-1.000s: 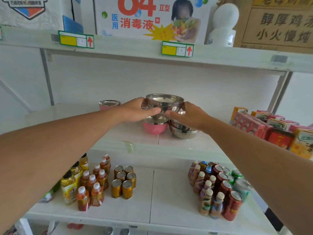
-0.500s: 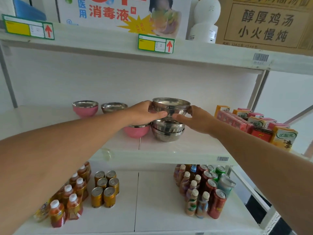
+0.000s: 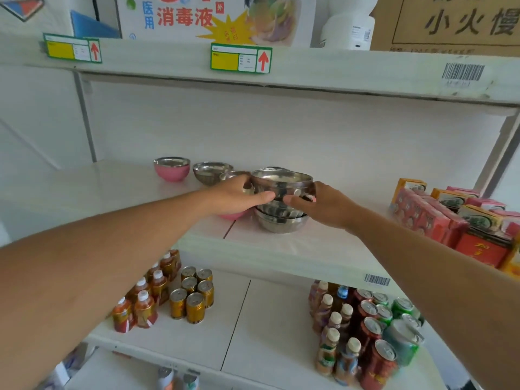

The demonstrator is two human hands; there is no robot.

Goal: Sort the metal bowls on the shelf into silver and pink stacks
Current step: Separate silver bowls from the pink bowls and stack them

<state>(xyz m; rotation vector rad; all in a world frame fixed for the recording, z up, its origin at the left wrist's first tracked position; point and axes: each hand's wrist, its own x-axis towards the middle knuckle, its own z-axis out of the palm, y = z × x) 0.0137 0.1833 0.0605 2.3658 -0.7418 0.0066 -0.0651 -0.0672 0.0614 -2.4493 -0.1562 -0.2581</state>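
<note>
On the middle shelf [image 3: 304,243] a silver bowl [image 3: 281,182] sits on top of a stack of silver bowls [image 3: 278,220]. My left hand [image 3: 236,195] grips its left side and my right hand [image 3: 318,205] grips its right side, thumbs in front. A pink bowl [image 3: 232,215] stands just left of the stack, mostly hidden under my left hand. Farther back left stand another pink bowl [image 3: 171,168] and a silver bowl [image 3: 212,171]. One more bowl rim [image 3: 233,175] shows behind my left hand.
Red and yellow drink cartons [image 3: 450,218] crowd the right end of the same shelf. The upper shelf edge [image 3: 309,77] with price tags hangs above. Bottles and gold cans [image 3: 191,294] and more cans [image 3: 371,325] fill the lower shelf.
The top silver bowl, held in both hands, has come down closer onto the silver stack. The camera view has shifted, so the back-left bowls show more.
</note>
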